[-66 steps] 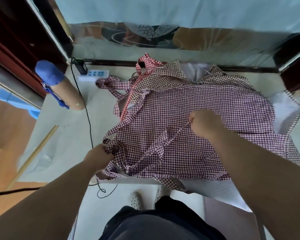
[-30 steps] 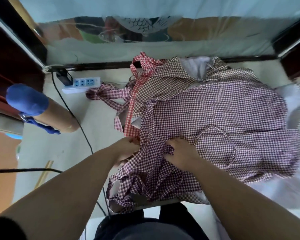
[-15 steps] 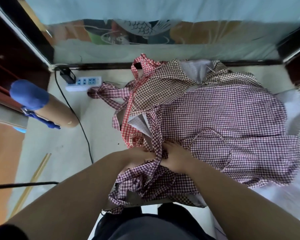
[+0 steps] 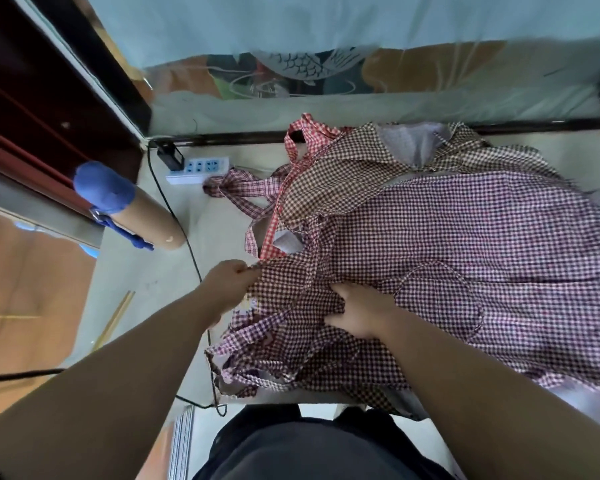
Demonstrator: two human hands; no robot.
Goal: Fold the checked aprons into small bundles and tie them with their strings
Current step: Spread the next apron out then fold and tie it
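A maroon-and-white checked apron (image 4: 465,258) lies spread on top of a pile on the pale table (image 4: 160,271), with a round pocket seam at its right middle. Under it show a brown checked apron (image 4: 340,174) and a red checked one (image 4: 274,233) with loose straps at the far left. My left hand (image 4: 231,285) pinches the maroon apron's left edge and pulls it taut. My right hand (image 4: 357,310) rests on the crumpled near part of the same apron, fingers pressing the cloth. Several strings trail in the bunched cloth near the table's front edge.
A white power strip (image 4: 198,169) with a black plug lies at the far left; its black cable (image 4: 187,244) runs toward me along the apron's left side. A cardboard tube with a blue cap (image 4: 132,213) lies left. A thin wooden stick (image 4: 113,320) sits near the left edge.
My hands, first apart on the spread apron and then close together on the bunched middle, have separated. The left hand now draws the apron's edge leftward; the right stays pressing the cloth.
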